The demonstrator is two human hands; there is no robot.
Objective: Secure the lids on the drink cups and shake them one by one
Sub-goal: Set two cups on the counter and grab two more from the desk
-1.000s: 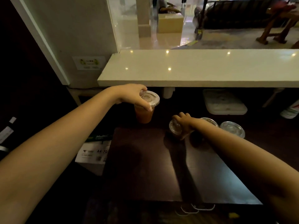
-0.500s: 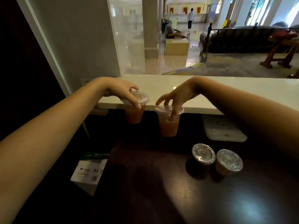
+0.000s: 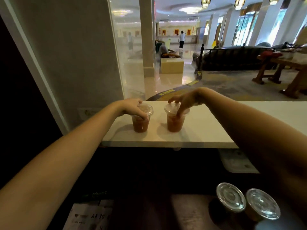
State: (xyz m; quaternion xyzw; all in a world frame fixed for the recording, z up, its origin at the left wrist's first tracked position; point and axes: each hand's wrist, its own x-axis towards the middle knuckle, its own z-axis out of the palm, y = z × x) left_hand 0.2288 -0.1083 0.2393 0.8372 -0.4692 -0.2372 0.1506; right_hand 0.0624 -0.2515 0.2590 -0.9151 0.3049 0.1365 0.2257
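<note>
White counter ledge (image 3: 207,128), across the middle of the frame: two clear plastic drink cups are stood upright on it, side by side and a little apart, each filled with an orange-brown drink and capped with a clear lid. Left cup (image 3: 140,125), centre-left of the frame: its lid is covered from above by the left hand (image 3: 132,109), fingers curled down over the lid rim, with the thumb laid against the near side of the cup wall; the cup is thus gripped at its top. Right cup (image 3: 174,124), at frame centre: its lid is met from above by the right hand (image 3: 186,101), fingers spread and arched, with one fingertip on the far lid edge and others reaching down over the near rim; whether it is firmly clasped cannot be told. Dark table (image 3: 182,211), lower part of the frame: two further lidded cups (image 3: 230,197) are stood on it at lower right, touching one another, their contents barely seen. Paper box marked A4 (image 3: 89,213), lower left, is seen beside the table. A lobby with a pillar (image 3: 146,34) and seating is shown through the glass in the upper half.
</note>
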